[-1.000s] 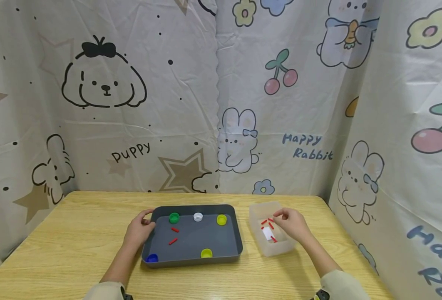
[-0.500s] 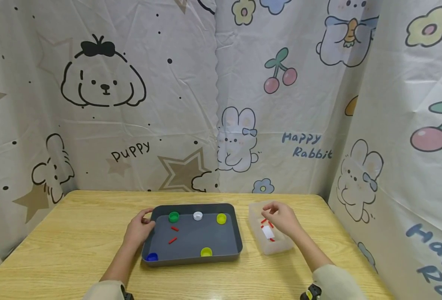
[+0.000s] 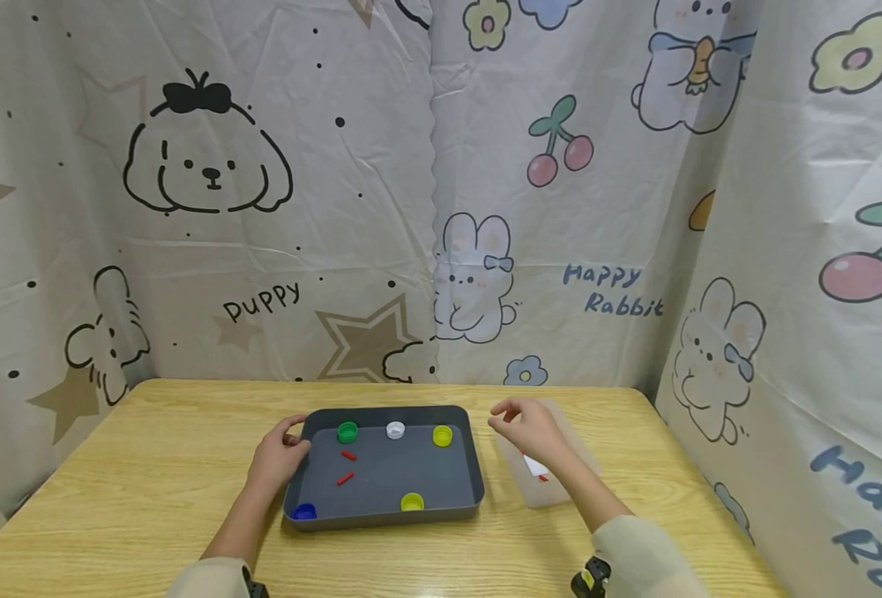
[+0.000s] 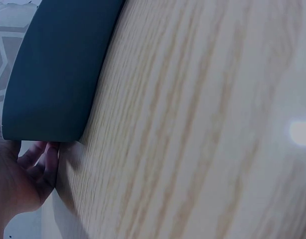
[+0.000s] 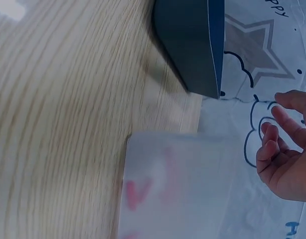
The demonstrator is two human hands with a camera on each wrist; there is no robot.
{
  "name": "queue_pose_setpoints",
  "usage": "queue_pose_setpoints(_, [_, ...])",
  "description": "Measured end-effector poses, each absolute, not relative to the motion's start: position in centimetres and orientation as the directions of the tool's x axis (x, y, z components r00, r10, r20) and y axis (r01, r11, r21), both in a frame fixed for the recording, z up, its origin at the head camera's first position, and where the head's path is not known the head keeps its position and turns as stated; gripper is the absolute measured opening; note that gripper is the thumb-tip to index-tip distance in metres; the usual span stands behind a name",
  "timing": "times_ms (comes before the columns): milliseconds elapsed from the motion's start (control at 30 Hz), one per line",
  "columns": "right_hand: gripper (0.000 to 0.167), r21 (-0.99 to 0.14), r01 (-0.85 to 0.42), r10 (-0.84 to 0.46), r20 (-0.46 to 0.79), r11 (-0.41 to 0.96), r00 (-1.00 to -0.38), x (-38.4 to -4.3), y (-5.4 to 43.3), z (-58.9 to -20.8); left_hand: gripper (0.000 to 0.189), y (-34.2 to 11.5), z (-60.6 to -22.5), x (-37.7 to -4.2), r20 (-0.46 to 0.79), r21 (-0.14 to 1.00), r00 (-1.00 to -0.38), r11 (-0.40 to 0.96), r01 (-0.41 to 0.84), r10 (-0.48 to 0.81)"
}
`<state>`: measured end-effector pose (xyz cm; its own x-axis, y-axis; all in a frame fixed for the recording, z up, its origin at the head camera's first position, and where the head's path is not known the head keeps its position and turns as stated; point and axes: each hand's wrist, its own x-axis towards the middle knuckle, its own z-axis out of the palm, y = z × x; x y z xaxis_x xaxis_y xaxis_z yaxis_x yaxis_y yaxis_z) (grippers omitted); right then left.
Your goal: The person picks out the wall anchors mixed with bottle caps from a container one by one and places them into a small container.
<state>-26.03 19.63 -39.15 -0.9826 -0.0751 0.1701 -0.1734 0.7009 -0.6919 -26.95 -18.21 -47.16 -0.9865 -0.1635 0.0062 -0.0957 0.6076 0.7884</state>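
Note:
My left hand [image 3: 280, 455] grips the left end of a dark grey tray [image 3: 433, 473], thumb at the rim and fingers outside its wall. In the left wrist view those fingers curl against the tray's end [image 4: 58, 74]. The right hand [image 3: 528, 430] hovers between the tray and a translucent plastic box [image 3: 549, 498], thumb and forefinger close together; I cannot tell whether a small red stick is between them. Two red sticks [image 3: 345, 478] lie in the tray. Bottle caps stand there too: green [image 3: 347, 432], white [image 3: 395, 430], two yellow [image 3: 442, 435] and blue [image 3: 304, 512].
Inside the box, partly hidden by the right forearm, are a white card [image 3: 535, 467] and red sticks [image 3: 543, 477]. Tray and box sit side by side on a wood-grain table [image 3: 149, 482]. A printed curtain [image 3: 366, 208] closes off the back and sides.
From inside the box, the right hand has risen and moved left toward the tray's right edge. The left hand and the tray have stayed put.

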Motion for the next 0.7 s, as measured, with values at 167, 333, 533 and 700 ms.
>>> queue_pose_setpoints(167, [0.014, -0.678, -0.195, -0.099, 0.179, 0.709, -0.979, -26.1, 18.0, -39.2, 0.050, -18.2, -47.2, -27.0, 0.008, 0.789, -0.986, 0.607, -0.096, -0.165])
queue_pose_setpoints(333, [0.011, -0.661, -0.236, -0.146, 0.190, 0.712, -0.971, -26.2, 16.7, -39.3, 0.049, -18.2, -47.1, -27.0, 0.014, 0.791, -0.987, 0.606, -0.087, -0.160])
queue_pose_setpoints(533, [0.011, -0.664, -0.268, -0.202, 0.176, 0.698, -0.963, -26.0, 15.0, -39.4, 0.049, -18.2, -47.0, -27.0, 0.016, 0.795, -0.988, 0.601, -0.080, -0.153])
queue_pose_setpoints(700, [0.015, -0.653, -0.301, -0.250, 0.173, 0.695, -0.953, -26.1, 13.5, -39.8, 0.049, -18.2, -47.0, -26.9, 0.019, 0.796, -0.987, 0.600, -0.080, -0.157])
